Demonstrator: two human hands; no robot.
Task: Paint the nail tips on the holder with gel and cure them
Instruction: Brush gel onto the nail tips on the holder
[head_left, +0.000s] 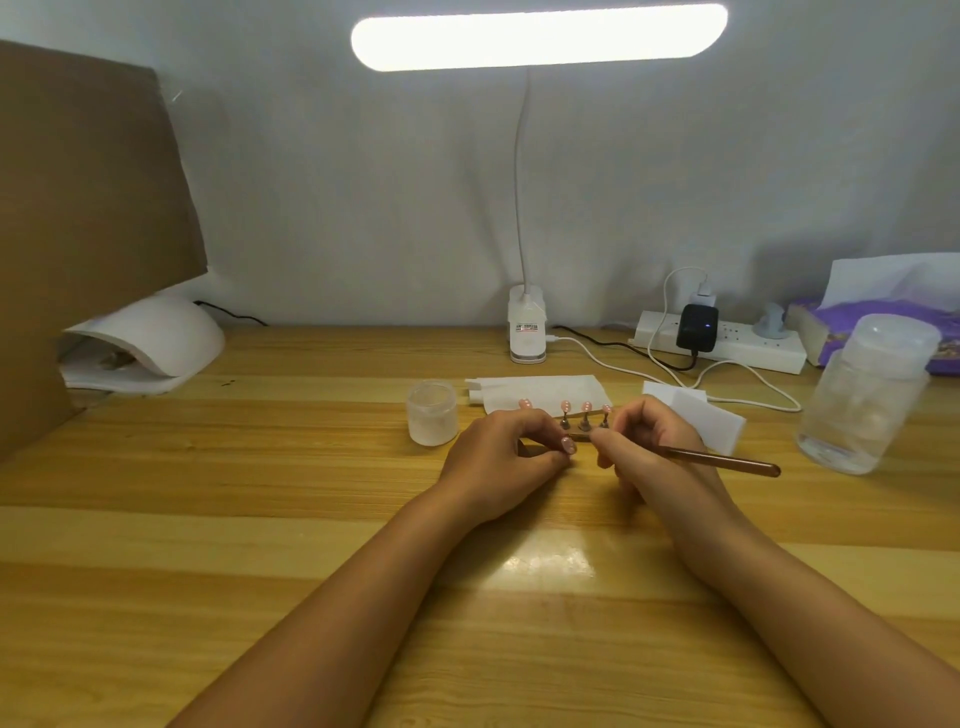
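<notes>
1. We work at a striped wooden table (311, 545) against a white cloth backdrop, under a bar-shaped desk lamp (537, 36). Its glare on the varnish just in front of our hands could hide how thickly the gel lies.
2. Our left hand (496, 460) has its fingers curled in, thumb and forefinger pinching one pink nail tip (568, 445). Whatever stand it sits on is hidden in the grip. We judge that a pinch so near the painted face could smear it.
3. Our right hand (649, 441) is closed round the brush (727, 461) in a pen grip. The brown handle trails to the right and the working end reaches the pinched tip. The bristles are too small to make out. An overloaded brush could flood the edges.
4. The holder (585, 425) stands just behind both hands, with the other nail tips (586, 406) upright on it. A knuckle drifting back could knock it over or mark a wet tip.
5. The frosted jar (432, 413) sits just left of the holder, near our left hand. We cannot tell whether it is capped. If it is open, a nudge could spill it.
6. The curing lamp (150, 338) waits well apart at the far left. Carrying wet tips that far invites a bump or dust.
7. The clear bottle (865, 400) stands near the handle's far end, so a wide stroke could strike it.
</notes>
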